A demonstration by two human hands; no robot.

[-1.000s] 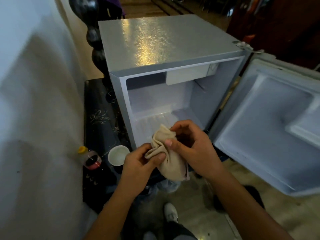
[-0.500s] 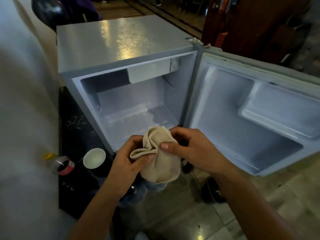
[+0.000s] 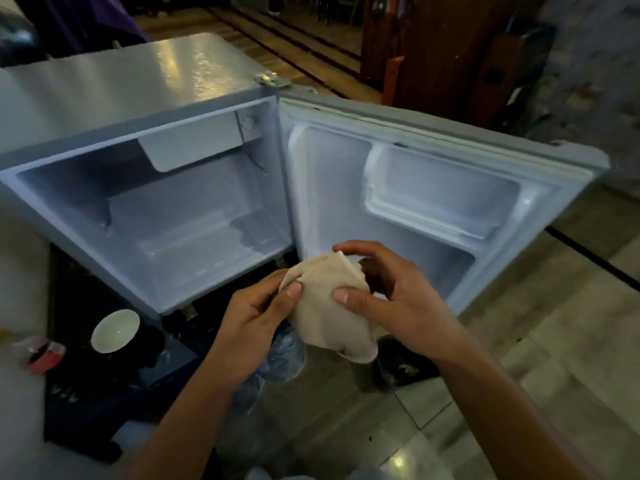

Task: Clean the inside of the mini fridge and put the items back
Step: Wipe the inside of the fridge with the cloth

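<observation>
**Mia:** Head view first. What do you see?

**Tom:** A mini fridge [image 3: 145, 216] with its door [image 3: 433, 188] swung wide open, over at 3 o'clock from the box. The inside looks bare. No food and no bottles in there.

**Mia:** What are the hands doing?

**Tom:** Both hold a tan cloth [image 3: 329, 306], just in front of the fridge at about 6 o'clock from it. The left hand [image 3: 256, 317] is curled round the cloth's left side, thumb on top. The right hand [image 3: 388, 299] pinches the right side, with its fingers bent over the top fold. The cloth is bunched up and hangs down a bit between them.

**Mia:** Is the cloth touching the fridge?

**Tom:** No. It is out in the air, near the bottom corner of the door.

**Mia:** So how far along is the job?

**Tom:** I think about the middle. The fridge is emptied out. The floor of it shines a little, maybe wet, but I cannot tell if it has been wiped. The door shelf [image 3: 443, 188] is empty too.

**Mia:** What is left?

**Tom:** Maybe more wiping. Then putting the things back. That part is not started, I think.

**Mia:** Where are the things?

**Tom:** At 8 o'clock from the hands, a white cup [image 3: 116, 330] sits on a low dark table [image 3: 79, 403] beside the fridge. Further left is a small bottle [image 3: 45, 355] with a red label, too blurry to read. Some clear plastic [image 3: 277, 358] lies under the hands. I cannot tell what it is.
</observation>
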